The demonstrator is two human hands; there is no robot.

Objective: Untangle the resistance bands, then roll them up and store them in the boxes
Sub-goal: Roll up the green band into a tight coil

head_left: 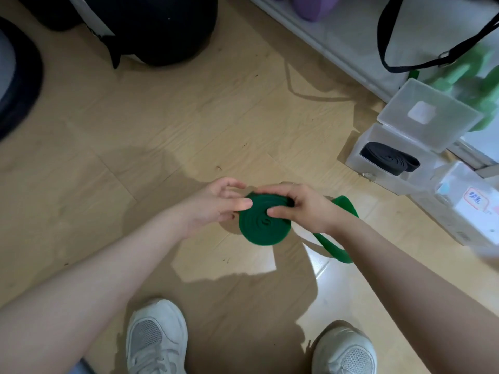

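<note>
While both my hands pinch the flat green rubber resistance band (263, 225) coil above the wood floor, left hand (216, 205) on its left edge, right hand (302, 205) on top, its loose tail hangs right; a black rolled band (388, 157) sits in the clear plastic box (378, 136)

A light wooden floor (167, 125) carries two white sneakers (156, 338) at the bottom edge, large black rounded equipment (162, 28) at the top left, and a white shelf (348, 36) with a hanging black strap (399, 66).
</note>
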